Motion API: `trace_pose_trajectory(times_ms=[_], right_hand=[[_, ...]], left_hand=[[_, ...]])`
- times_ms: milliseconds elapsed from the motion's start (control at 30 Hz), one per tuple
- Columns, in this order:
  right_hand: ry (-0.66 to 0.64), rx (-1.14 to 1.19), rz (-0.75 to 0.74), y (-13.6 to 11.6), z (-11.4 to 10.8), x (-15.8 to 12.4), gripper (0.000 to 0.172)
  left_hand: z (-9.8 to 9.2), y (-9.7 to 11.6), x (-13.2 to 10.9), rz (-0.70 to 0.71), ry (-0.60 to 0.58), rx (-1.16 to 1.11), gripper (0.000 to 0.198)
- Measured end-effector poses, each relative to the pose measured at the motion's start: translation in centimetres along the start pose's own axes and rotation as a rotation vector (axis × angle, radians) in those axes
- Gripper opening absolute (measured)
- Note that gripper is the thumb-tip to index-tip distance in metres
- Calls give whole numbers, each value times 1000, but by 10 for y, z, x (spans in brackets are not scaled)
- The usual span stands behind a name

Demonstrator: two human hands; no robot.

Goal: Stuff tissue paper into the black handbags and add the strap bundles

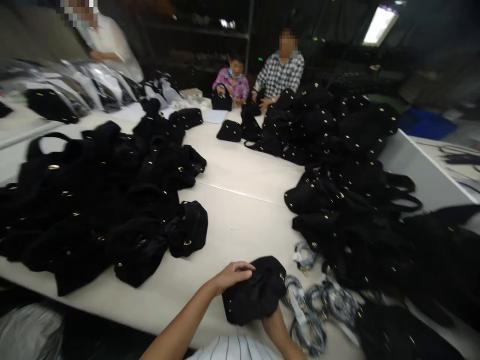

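A black fabric bag (258, 290) with small gold-coloured metal fittings stands at the table's near edge, right in front of me. My left hand (235, 276) lies against its upper left side, fingers stretched out towards the right. Behind or under the bag's lower right part goes my right hand (270, 320); only the wrist side shows and its fingers are hidden. Just right of the bag lie several coiled dark straps (309, 332) in clear plastic wrap, some with white tags.
Heaps of similar black bags cover the table's left (93, 200) and right (345, 200) sides. Pale tabletop (240, 210) shows between them. A low grey panel (423, 160) edges the right side. Co-workers stand or sit at the far end, one in a checked shirt (281, 75).
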State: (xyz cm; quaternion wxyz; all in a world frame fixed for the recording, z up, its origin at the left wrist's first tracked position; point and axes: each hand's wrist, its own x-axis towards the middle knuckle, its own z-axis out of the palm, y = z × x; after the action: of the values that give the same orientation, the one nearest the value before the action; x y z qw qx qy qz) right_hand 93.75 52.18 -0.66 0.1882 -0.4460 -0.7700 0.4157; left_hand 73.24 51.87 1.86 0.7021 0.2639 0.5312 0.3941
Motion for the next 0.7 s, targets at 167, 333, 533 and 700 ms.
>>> trace_pose_trajectory(times_ms=[167, 333, 533, 700], right_hand=[[-26, 513, 395, -9, -26, -12, 37], [-75, 806, 503, -25, -40, -16, 49], [209, 647, 576, -26, -23, 2, 36], [329, 444, 457, -20, -39, -6, 49]], left_hand=[[16, -10, 8, 45, 72, 184, 61], [14, -1, 16, 52, 48, 341, 69], [27, 0, 9, 152, 248, 596, 41], [7, 4, -2, 196, 576, 708, 42]])
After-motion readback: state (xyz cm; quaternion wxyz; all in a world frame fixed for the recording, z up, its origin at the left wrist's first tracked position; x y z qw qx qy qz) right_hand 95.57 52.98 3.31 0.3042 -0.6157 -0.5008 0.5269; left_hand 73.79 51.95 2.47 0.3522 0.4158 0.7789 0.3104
